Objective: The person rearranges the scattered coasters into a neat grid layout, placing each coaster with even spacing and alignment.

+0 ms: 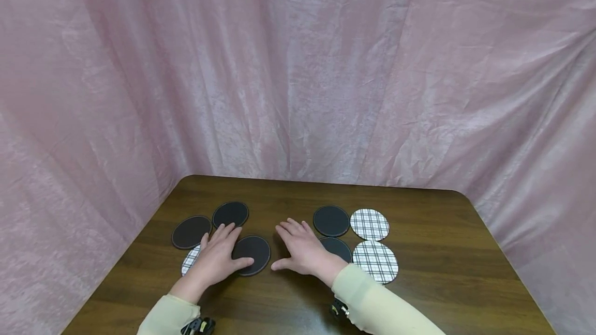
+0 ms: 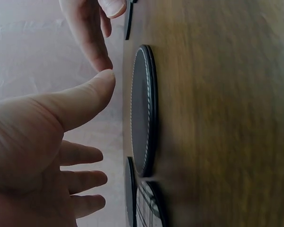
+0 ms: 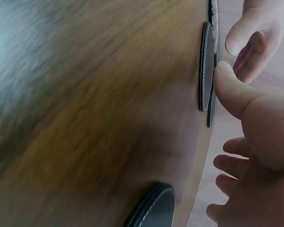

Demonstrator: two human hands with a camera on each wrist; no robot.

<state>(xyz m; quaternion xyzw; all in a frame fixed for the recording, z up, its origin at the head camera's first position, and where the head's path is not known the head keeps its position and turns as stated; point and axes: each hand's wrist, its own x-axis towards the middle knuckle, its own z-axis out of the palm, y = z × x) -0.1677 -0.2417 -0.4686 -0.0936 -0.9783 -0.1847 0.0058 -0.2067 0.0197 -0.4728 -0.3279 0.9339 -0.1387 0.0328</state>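
My left hand [image 1: 217,259] hovers over the left group of round coasters, fingers spread and holding nothing. Its thumb reaches over a black coaster [image 1: 253,253], whose pale edge stitching shows in the left wrist view. Partly hidden by this hand is a plaid coaster [image 1: 190,261]. Beyond the fingertips lie two more black coasters, one farther left [image 1: 191,232] and one at the back [image 1: 230,213]. My right hand [image 1: 304,249], also spread and holding nothing, is above the wood, left of a partly covered black coaster [image 1: 338,247]. In both wrist views a gap separates hand from table.
Behind the right hand sits another black coaster [image 1: 331,221]. Two white plaid coasters, one at the back [image 1: 369,224] and one in front [image 1: 375,261], are at its right. All rest on a brown wooden table [image 1: 437,252], with a pink curtain [image 1: 298,76] hanging behind.
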